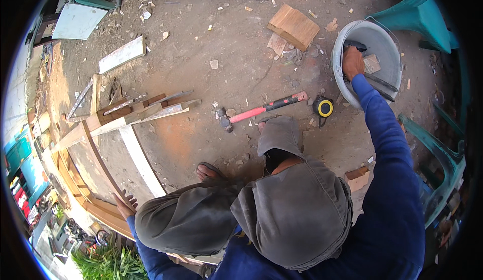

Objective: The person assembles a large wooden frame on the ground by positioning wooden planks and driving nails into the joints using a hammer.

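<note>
At the lower left my left hand (126, 204) is curled round the near end of a long, thin brown wooden strip (100, 163). The strip leans along a frame of pale wooden pieces (111, 125). My right arm reaches far to the right, and my right hand (353, 63) is down inside a grey bucket (389, 46). Its fingers look closed and are partly hidden; a dark object (357, 44) shows just beyond them. A small wood block (372, 64) and a dark, long tool (381, 86) also lie in the bucket.
A hammer (259, 110) with a red and black handle and a black-yellow tape measure (323, 107) lie on the dirt ground. Beyond are a wood block (294, 27) and a white-faced board (122, 55). Green plastic chairs (420, 18) stand at the right.
</note>
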`<action>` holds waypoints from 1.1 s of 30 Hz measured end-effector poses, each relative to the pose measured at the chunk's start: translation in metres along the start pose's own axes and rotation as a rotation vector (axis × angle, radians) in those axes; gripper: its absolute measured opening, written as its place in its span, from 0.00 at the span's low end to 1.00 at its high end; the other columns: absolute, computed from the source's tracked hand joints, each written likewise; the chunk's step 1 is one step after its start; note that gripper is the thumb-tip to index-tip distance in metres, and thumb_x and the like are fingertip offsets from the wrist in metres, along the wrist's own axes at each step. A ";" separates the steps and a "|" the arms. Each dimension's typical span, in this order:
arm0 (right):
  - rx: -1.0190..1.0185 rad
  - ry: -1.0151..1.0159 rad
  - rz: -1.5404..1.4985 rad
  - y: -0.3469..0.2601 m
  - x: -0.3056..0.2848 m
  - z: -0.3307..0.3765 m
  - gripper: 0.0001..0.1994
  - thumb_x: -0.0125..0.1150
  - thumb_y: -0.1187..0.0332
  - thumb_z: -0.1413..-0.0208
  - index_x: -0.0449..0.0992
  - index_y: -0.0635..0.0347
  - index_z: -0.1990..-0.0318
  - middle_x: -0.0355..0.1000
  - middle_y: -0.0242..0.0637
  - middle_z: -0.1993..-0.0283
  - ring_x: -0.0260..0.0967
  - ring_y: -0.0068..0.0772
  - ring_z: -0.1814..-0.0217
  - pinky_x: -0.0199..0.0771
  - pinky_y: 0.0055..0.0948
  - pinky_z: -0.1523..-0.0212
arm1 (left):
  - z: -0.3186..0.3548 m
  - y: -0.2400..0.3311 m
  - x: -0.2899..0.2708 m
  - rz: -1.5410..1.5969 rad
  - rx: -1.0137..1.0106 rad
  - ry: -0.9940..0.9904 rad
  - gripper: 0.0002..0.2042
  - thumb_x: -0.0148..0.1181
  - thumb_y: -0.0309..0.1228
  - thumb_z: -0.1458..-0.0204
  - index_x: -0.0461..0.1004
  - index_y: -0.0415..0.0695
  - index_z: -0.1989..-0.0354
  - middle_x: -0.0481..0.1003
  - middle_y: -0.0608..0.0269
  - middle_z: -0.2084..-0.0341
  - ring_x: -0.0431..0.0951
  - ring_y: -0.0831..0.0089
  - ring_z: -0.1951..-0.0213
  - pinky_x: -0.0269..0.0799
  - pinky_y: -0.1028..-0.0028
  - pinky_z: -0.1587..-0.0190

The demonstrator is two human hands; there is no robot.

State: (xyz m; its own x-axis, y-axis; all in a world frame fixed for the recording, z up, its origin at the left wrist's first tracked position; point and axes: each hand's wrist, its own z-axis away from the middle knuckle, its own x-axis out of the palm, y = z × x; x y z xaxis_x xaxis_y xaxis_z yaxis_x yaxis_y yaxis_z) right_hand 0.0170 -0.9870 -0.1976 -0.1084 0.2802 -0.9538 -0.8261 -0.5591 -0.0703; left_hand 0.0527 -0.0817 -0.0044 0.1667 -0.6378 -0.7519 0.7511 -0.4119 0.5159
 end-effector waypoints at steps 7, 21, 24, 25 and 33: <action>0.023 0.044 -0.026 0.037 0.035 -0.026 0.18 0.48 0.62 0.37 0.81 0.65 0.55 0.77 0.61 0.52 0.76 0.63 0.47 0.75 0.56 0.48 | 0.010 0.001 0.012 0.064 -0.028 -0.077 0.43 0.40 0.71 0.42 0.72 0.42 0.38 0.77 0.60 0.72 0.76 0.73 0.78 0.69 0.76 0.76; -0.391 -0.030 -0.145 0.173 0.068 -0.198 0.21 0.57 0.55 0.40 0.79 0.66 0.50 0.81 0.53 0.61 0.81 0.47 0.63 0.78 0.42 0.63 | -0.001 -0.022 0.046 0.165 0.072 -0.030 0.39 0.44 0.67 0.41 0.80 0.35 0.60 0.78 0.49 0.77 0.79 0.63 0.78 0.71 0.67 0.75; -0.296 -0.111 -0.134 0.147 0.122 -0.140 0.22 0.57 0.56 0.39 0.74 0.63 0.45 0.77 0.53 0.55 0.79 0.49 0.58 0.76 0.44 0.58 | 0.002 0.000 0.019 -0.052 0.173 0.065 0.39 0.45 0.66 0.40 0.82 0.35 0.64 0.79 0.46 0.76 0.80 0.59 0.73 0.72 0.63 0.67; -0.271 -0.123 -0.108 0.142 0.123 -0.125 0.22 0.57 0.56 0.39 0.72 0.62 0.44 0.76 0.53 0.53 0.78 0.49 0.56 0.75 0.45 0.56 | 0.000 0.003 0.011 -0.105 0.197 0.092 0.38 0.45 0.66 0.40 0.82 0.35 0.65 0.80 0.44 0.76 0.81 0.57 0.71 0.73 0.62 0.64; -0.351 -0.003 0.147 0.134 -0.011 -0.069 0.29 0.56 0.58 0.37 0.60 0.54 0.31 0.66 0.53 0.37 0.71 0.54 0.42 0.69 0.52 0.42 | 0.035 0.006 0.010 -0.179 0.266 0.140 0.36 0.46 0.61 0.39 0.84 0.35 0.66 0.80 0.43 0.75 0.81 0.56 0.68 0.72 0.59 0.60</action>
State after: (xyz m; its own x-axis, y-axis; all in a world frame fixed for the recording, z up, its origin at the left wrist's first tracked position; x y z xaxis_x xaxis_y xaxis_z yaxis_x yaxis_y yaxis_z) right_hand -0.0542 -1.1188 -0.2166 -0.2139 0.1792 -0.9603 -0.5623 -0.8264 -0.0290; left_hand 0.0371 -0.1134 0.0056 0.1468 -0.4521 -0.8798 0.5864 -0.6765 0.4455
